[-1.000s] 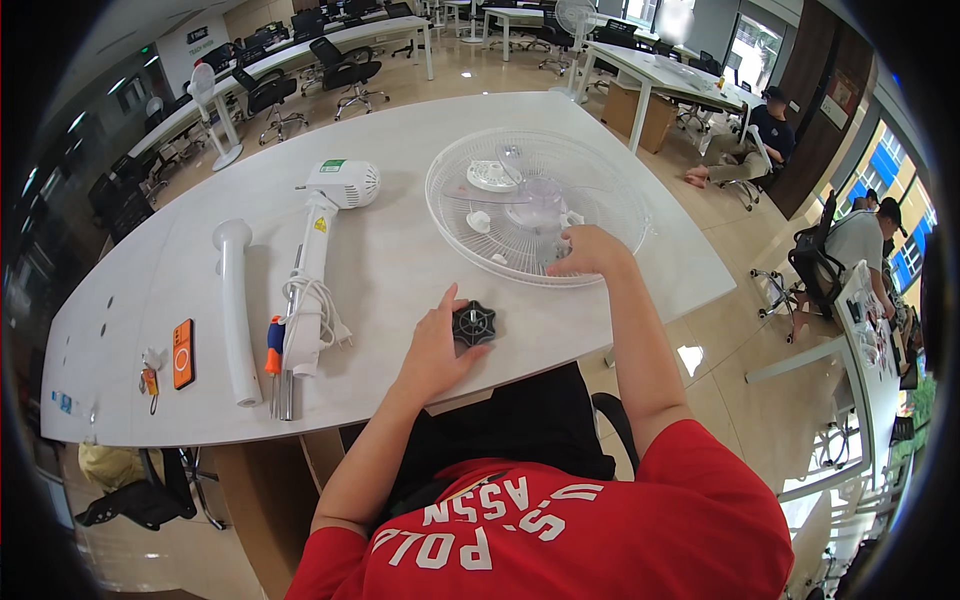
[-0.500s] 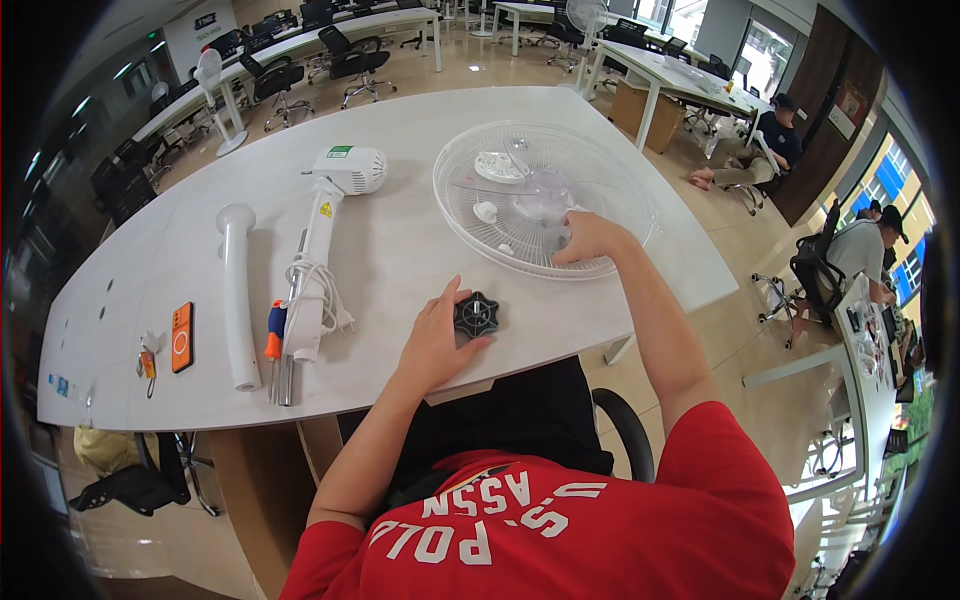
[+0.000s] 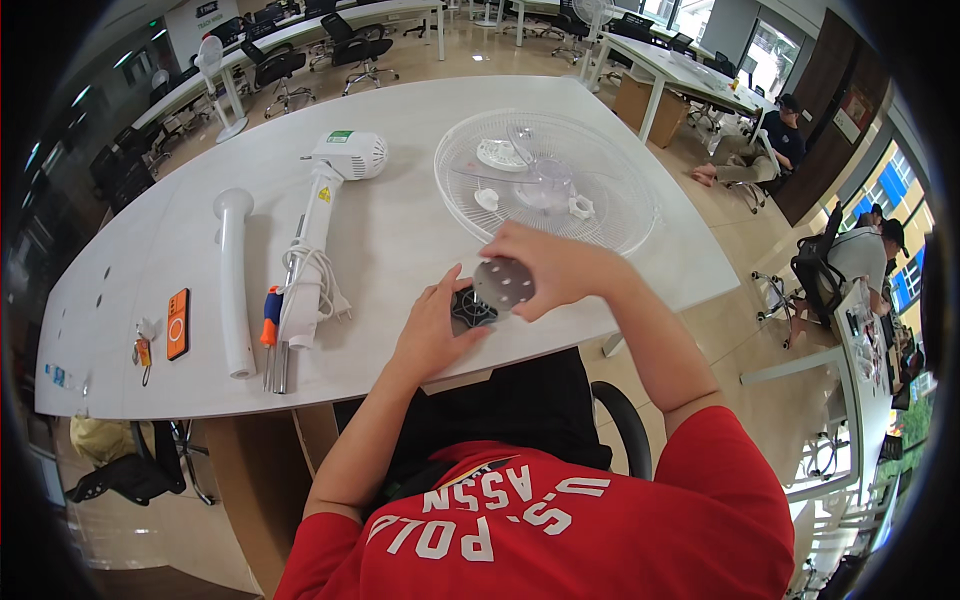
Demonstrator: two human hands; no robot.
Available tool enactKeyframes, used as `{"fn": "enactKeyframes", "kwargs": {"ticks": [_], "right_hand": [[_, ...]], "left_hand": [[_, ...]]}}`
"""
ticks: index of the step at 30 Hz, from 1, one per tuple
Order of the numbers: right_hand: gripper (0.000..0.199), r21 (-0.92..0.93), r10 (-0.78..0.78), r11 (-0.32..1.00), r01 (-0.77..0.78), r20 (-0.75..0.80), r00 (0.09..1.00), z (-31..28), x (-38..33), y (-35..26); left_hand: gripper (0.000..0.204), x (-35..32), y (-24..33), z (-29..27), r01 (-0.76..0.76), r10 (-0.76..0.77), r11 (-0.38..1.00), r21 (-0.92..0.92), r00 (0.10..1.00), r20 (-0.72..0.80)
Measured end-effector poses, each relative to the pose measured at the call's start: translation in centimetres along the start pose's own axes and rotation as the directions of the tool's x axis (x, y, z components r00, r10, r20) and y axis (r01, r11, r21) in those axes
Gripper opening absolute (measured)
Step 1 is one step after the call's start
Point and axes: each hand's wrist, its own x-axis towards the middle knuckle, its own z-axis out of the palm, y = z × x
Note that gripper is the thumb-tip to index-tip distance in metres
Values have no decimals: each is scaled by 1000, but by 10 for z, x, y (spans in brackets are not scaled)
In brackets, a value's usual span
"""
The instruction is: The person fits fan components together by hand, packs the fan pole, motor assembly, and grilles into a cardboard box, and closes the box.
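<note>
My left hand (image 3: 432,325) is curled around a black lobed, wheel-like part (image 3: 471,309) near the table's front edge, thumb on one side and fingers on the other. Just above that part, my right hand (image 3: 548,268) pinches a round grey plate (image 3: 504,284) with several holes. The plate tilts and partly covers the black part; I cannot tell whether the two touch. Behind my right hand lies a clear fan grille (image 3: 465,205). Inside it are transparent fan blades (image 3: 547,187), a white slotted piece (image 3: 503,154), a white knob (image 3: 486,199) and a white ring nut (image 3: 581,207).
To the left on the table (image 3: 390,230) lie a white fan motor head (image 3: 350,155) on its neck with a bundled cord (image 3: 312,275), a white tube (image 3: 235,290), an orange-blue screwdriver (image 3: 271,318), an orange phone (image 3: 178,324) and a small keyring (image 3: 143,352). Two people sit at the right.
My right hand has come back from the fan grille toward my left hand, bringing the grey plate over the black part. My left hand stays around the black part.
</note>
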Motion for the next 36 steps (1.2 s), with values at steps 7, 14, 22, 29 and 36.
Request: {"fn": "enactKeyframes", "kwargs": {"ticks": [7, 14, 22, 29, 36], "right_hand": [[78, 3, 19, 1000, -20, 146, 989, 31, 25, 2], [77, 28, -10, 1000, 7, 126, 992, 38, 29, 5], [76, -34, 19, 999, -14, 147, 989, 38, 34, 3], [73, -34, 4, 999, 1, 171, 985, 35, 34, 0], [67, -32, -70, 997, 76, 147, 987, 36, 36, 5]], "left_hand": [[125, 3, 6, 0, 186, -181, 978, -95, 982, 52], [140, 4, 1, -1, 249, -237, 958, -145, 967, 93], [142, 4, 1, 0, 218, -213, 969, -117, 976, 53], [140, 4, 1, 0, 209, -202, 968, -141, 978, 60], [141, 2, 0, 0, 179, -174, 975, -130, 983, 52]]}}
